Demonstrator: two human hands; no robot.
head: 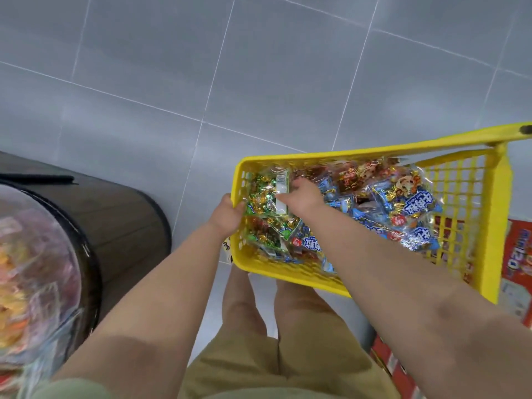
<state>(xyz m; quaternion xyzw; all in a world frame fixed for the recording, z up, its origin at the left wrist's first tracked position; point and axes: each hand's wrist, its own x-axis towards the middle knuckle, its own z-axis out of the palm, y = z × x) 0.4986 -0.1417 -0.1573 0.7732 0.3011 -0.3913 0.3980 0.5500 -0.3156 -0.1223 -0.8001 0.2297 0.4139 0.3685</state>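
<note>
Grey tiled floor (pixel 259 67) across the whole upper half, from 9 through 12 to 3 o'clock. At 3 o'clock, a yellow basket (pixel 288 273) of latticed plastic, long axis running from 9 to 3 o'clock, its handle cut off by the frame edge. At 9 o'clock, a dark round table (pixel 123 226). On it toward 8 o'clock, a clear cover (pixel 34 269) over coloured sweets, too blurred to make out.

Inside the basket toward 3 o'clock, a heap of blue snack bags (pixel 414 208), overlapping, count unclear. Beyond the basket wall at the far 3 o'clock edge, a red box (pixel 518 254), mostly cut off.

In the basket's 9 o'clock end, on top of other packets, the green candy bag (pixel 263 194). Long axis roughly from 12 to 6 o'clock, with a white label strip along the 3 o'clock edge. Which end is the top: impossible to tell.

At the basket's 9 o'clock rim, the left hand (pixel 227 216), fingers curled over the rim and clamped on it, tips hidden inside. At the bag's 3 o'clock edge, the right hand (pixel 305 194), thumb laid across the label strip, fingers curled and clamped on the bag, tips hidden behind the knuckles.
</note>
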